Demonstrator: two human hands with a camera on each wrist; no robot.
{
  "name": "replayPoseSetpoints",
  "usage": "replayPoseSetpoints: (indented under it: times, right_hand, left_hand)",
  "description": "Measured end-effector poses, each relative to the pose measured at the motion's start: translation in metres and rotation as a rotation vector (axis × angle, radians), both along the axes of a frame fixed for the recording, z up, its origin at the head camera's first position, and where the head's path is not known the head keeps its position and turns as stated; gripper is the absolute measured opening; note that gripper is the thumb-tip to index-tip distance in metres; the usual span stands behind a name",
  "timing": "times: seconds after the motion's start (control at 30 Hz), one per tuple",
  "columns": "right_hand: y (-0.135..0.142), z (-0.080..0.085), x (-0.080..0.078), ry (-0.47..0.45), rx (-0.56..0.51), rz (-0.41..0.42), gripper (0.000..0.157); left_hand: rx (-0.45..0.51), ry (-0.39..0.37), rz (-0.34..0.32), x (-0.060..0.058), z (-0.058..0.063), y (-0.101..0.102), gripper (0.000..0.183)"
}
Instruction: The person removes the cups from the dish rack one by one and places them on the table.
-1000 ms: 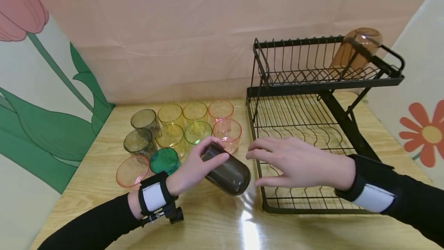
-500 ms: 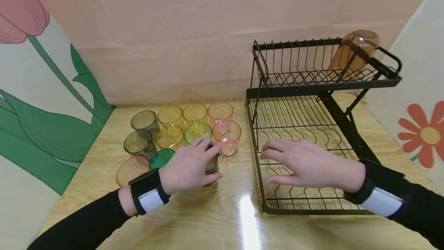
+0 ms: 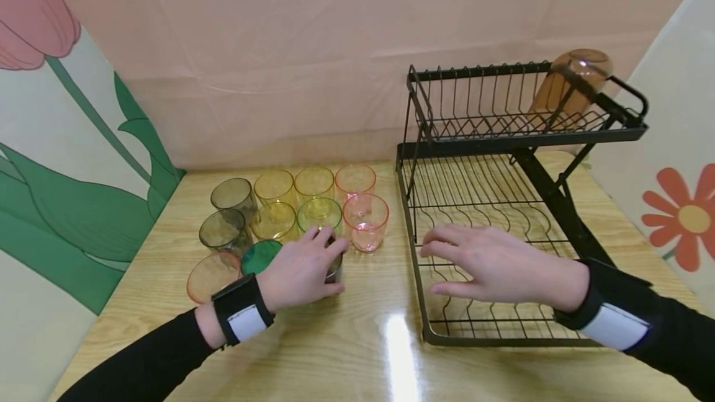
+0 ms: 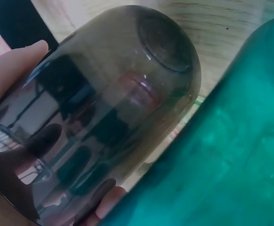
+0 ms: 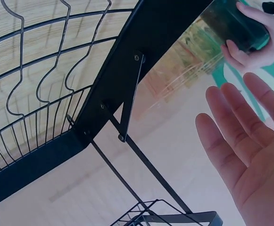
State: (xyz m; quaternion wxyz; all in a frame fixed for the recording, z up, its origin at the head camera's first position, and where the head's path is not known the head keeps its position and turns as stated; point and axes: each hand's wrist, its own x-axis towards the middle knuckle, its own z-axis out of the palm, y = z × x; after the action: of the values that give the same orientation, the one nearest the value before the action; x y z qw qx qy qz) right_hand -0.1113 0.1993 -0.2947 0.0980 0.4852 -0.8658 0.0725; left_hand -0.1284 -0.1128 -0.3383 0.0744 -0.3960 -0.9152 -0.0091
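My left hand (image 3: 298, 272) grips a dark grey drinking glass (image 4: 103, 108) from above, thumb on one side and fingers on the other. In the head view this glass (image 3: 334, 272) stands roughly upright at the front of a group of glasses, mostly hidden by the hand. Close beside it is a teal glass (image 3: 261, 256), which fills the right side of the left wrist view. My right hand (image 3: 497, 262) hovers over the left front of a black two-tier dish rack (image 3: 511, 341), fingers loosely extended, holding nothing.
Several tinted glasses stand behind and left of my left hand, including a pink glass (image 3: 365, 225), a green-rimmed glass (image 3: 318, 216) and a smoky glass (image 3: 226, 231). An amber glass (image 3: 572, 89) leans upside down on the rack's upper tier. A pink backdrop (image 3: 313, 61) stands behind.
My left hand has turned the dark grey glass from tilted to roughly upright and brought it left and down beside the teal glass. My right hand has shifted slightly right.
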Motion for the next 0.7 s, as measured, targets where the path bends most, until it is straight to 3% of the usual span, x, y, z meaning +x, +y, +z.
replayPoseSetpoints:
  times: [0.27,0.7]
  right_hand:
    - [0.002,-0.001,0.001,0.009,-0.015,-0.017,0.043]
    - [0.003,-0.001,0.002,0.033,-0.009,-0.020,0.043]
  left_hand:
    - [0.025,-0.022,0.020,-0.004,-0.008,-0.002,0.057]
    - [0.050,0.007,0.019,-0.004,-0.018,-0.006,0.056]
